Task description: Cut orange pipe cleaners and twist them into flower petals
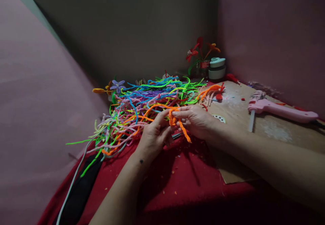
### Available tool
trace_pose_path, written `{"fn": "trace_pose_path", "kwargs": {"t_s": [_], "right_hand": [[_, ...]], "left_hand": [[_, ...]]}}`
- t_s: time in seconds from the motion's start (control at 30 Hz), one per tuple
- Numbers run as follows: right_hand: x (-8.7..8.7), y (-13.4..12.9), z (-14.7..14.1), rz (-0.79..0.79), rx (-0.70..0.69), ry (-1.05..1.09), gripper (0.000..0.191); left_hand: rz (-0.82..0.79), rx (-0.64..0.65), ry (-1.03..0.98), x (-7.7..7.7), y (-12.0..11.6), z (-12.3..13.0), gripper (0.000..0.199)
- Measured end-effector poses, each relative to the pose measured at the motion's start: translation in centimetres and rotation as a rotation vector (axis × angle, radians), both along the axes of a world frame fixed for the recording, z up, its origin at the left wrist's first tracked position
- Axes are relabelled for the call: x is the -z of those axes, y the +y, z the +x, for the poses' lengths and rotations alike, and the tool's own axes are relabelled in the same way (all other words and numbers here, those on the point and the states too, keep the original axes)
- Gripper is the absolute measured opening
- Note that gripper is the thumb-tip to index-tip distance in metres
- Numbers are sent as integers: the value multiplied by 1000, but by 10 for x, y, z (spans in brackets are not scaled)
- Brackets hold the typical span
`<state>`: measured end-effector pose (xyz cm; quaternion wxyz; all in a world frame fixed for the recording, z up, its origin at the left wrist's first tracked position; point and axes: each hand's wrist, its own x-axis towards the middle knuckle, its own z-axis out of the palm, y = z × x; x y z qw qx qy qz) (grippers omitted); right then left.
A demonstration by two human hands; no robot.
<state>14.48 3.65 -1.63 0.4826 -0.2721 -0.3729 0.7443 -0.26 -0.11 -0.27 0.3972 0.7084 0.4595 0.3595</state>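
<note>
An orange pipe cleaner [173, 118], bent into a loop, is between my two hands above the red cloth. My left hand [158, 128] is closed on its left side, thumb and fingers pinching near the loop. On the other side my right hand [191, 118] pinches it too, and one orange end hangs down below those fingers. Just behind lies a big heap of pipe cleaners [152, 98] in pink, blue, green, yellow and orange. Something thin and metallic [177, 135] shows below my hands, partly hidden, its kind unclear.
On the right, a pink glue gun [284, 110] rests on a cardboard sheet [238, 164]. Red and orange flowers [200, 50] stand at the back beside a lidded jar [217, 68]. A white cable [76, 174] runs along the left. A purple flower [118, 86] sits behind the heap.
</note>
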Motion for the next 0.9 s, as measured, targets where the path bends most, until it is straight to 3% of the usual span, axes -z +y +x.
{"fn": "trace_pose_path", "kwargs": {"t_s": [0.17,0.33,0.5,0.6,0.77,0.9], "right_hand": [[-2,2,1,2,12,86,5],[-4,3,1,19,63,60,6],[-3,1,1,46,43,15,5],[-1,0,0,74,15,0,5],[1,2,0,83,15,-30,7],[0,1,0,106,19,-58,11]], "left_hand": [[-105,-5,-76,-4,-3,0,62],[-215,-48,-51,-10,-3,-1,17],[-482,111,-407,-8,2,-6,19],[-507,121,-516,-4,4,-7,19],[-492,43,-558,-2,3,-3,14],[-480,55,-579,-2,2,-2,13]]}}
